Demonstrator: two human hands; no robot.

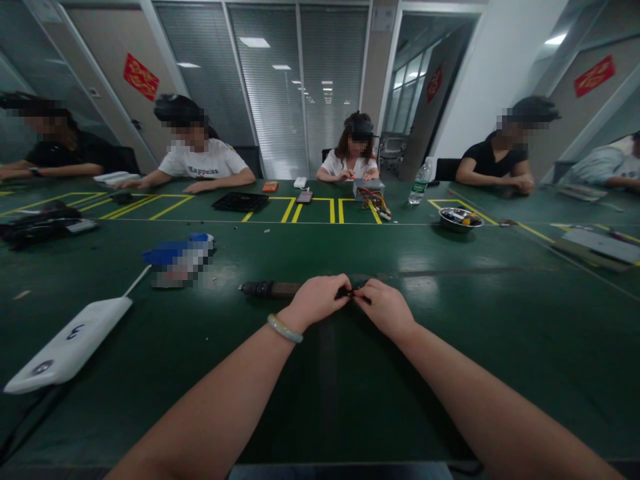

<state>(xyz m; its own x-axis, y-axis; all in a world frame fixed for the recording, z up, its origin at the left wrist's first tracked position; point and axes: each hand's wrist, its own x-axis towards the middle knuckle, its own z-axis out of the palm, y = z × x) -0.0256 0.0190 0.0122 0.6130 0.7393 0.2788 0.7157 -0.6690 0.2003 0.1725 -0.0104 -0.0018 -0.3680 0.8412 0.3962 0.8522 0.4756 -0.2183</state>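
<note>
My left hand [320, 299], with a pale bangle on its wrist, is closed in a pinch near the middle of the table. Fingertip to fingertip with it, my right hand [385, 307] is pinching too. Between them is a small dark piece [346, 292], too small and too covered to name. Behind my left hand lies a dark electric screwdriver [283, 289], its narrow tip pointing left. My fingers hide its middle, and I cannot tell whether my left hand touches it.
A white power bank [73, 343] with cables lies left on the green table [240, 387]. Beyond it is a blurred phone-like item [183, 260]. Across sit several people at work, with a black tray [240, 201], a metal box with wires [367, 189], a water bottle [419, 185] and a metal bowl [459, 221].
</note>
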